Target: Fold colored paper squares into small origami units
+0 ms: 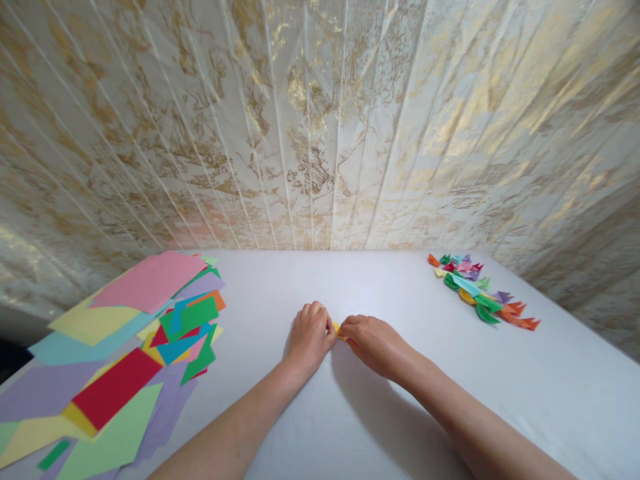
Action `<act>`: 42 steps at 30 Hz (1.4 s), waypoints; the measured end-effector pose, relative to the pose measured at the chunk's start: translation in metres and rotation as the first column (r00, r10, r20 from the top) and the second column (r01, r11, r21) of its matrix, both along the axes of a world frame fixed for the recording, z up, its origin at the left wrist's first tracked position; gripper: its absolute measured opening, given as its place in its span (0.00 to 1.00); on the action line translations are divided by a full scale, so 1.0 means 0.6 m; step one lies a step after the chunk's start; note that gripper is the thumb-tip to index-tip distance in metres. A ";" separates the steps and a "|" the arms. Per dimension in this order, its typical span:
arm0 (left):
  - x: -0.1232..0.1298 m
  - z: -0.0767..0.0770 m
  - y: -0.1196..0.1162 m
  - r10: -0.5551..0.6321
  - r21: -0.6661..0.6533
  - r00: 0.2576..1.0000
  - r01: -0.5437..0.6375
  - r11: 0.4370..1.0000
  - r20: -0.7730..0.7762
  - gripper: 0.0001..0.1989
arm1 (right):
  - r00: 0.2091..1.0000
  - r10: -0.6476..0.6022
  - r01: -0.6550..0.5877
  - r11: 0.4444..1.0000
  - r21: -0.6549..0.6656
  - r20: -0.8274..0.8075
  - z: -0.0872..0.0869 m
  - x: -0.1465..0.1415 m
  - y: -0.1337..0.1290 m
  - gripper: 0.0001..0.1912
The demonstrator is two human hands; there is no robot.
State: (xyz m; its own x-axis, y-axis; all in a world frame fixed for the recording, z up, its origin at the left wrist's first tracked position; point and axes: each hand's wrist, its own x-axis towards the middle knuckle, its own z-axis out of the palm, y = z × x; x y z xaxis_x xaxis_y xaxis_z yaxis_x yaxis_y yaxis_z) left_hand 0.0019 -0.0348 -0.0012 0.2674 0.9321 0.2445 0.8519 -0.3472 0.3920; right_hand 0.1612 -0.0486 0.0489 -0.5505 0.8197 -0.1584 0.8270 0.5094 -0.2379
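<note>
A small piece of yellow paper [337, 327] shows between my two hands at the middle of the table; most of it is covered by fingers, so its folded shape cannot be made out. My left hand [311, 333] is closed, with thumb and fingers pinching the paper's left side. From the right, my right hand [373, 341] has its fingers bent together on the other side of the same paper. Both hands rest low at the white tabletop [280, 287].
Loose coloured paper sheets lie overlapping on the left, among them a pink sheet [155, 280], a red rectangle [117, 387] and a light green sheet [113, 433]. Several small folded paper figures [487, 303] cluster at the far right. A gold-patterned curtain [310, 133] hangs behind the table.
</note>
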 end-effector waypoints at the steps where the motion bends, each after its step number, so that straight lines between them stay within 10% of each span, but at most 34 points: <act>1: 0.000 0.001 0.000 -0.001 -0.004 1.000 0.001 1.000 -0.001 0.07 | 1.000 0.005 -0.005 1.000 0.000 0.014 0.002 0.001 -0.002 0.19; 42: -0.024 -0.002 0.005 -0.143 -0.046 0.978 0.151 0.987 0.149 0.04 | 1.000 0.022 -0.022 1.000 0.012 0.010 0.002 0.005 -0.005 0.18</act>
State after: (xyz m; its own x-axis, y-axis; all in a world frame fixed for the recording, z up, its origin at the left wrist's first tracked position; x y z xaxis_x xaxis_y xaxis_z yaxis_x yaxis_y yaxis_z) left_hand -0.0126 -0.0319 -0.0027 0.3684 0.8986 0.2384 0.7258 -0.4382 0.5302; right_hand 0.1645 -0.0517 0.0499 -0.5670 0.8092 -0.1539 0.8177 0.5306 -0.2231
